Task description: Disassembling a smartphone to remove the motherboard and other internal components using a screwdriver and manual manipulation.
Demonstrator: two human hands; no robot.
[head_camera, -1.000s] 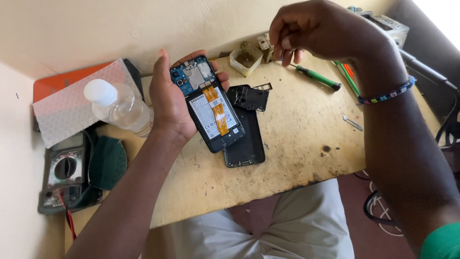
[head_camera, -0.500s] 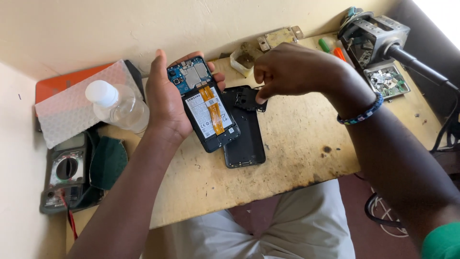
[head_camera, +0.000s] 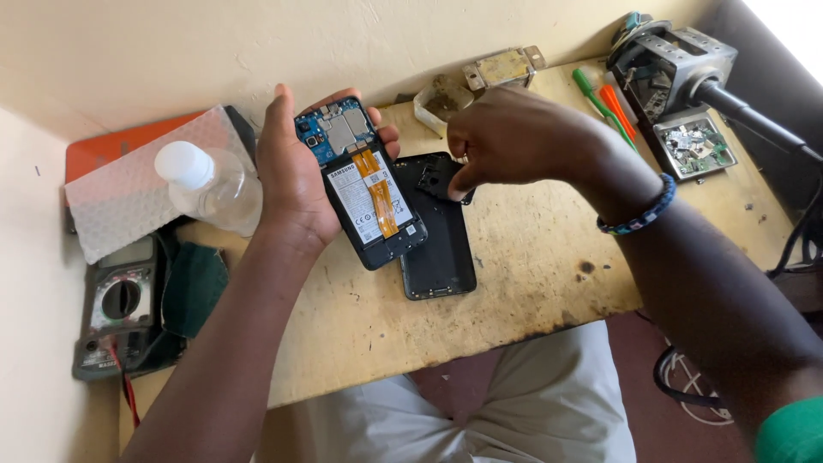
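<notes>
The left hand gripped an opened phone by its edges, circuit board and battery facing up, above the table near its back edge. The right hand, fingers curled and pinched downward, touched a small black part lying on the dark back cover just beside the phone.

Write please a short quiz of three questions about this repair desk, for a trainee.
1. True or false: the left hand holds an opened phone with its battery showing.
2. What lies on the desk just under the right hand? A) a black back cover B) a book C) a cup
3. Which item stands left of the held phone?

Key: 1. true. 2. A. 3. a clear plastic bottle with a white cap.
</notes>
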